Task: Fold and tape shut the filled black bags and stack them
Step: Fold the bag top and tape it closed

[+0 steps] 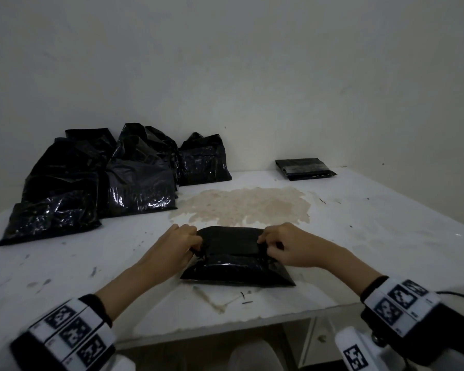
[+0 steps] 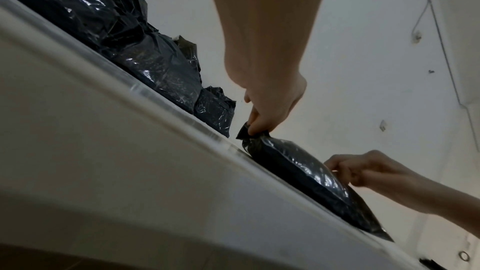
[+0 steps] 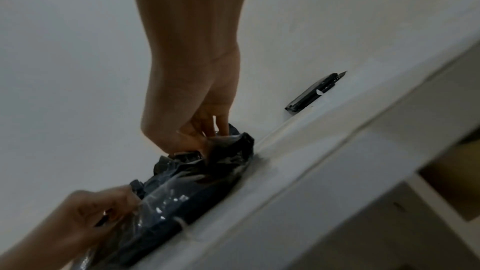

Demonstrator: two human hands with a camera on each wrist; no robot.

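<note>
Head view: our left hand (image 1: 176, 243) and right hand (image 1: 281, 243) pinch the folded flap ends of the filled black bag (image 1: 237, 269); it lies on the table (image 1: 373, 236) between and under our fingers.

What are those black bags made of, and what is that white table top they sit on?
The bag being folded looks like thin glossy plastic film: it crinkles, puckers where the left hand and right hand pinch it, and throws sharp highlights. The table seems a hard, smooth white board, perhaps laminate or painted; it is scuffed, with a brownish worn patch.
</note>
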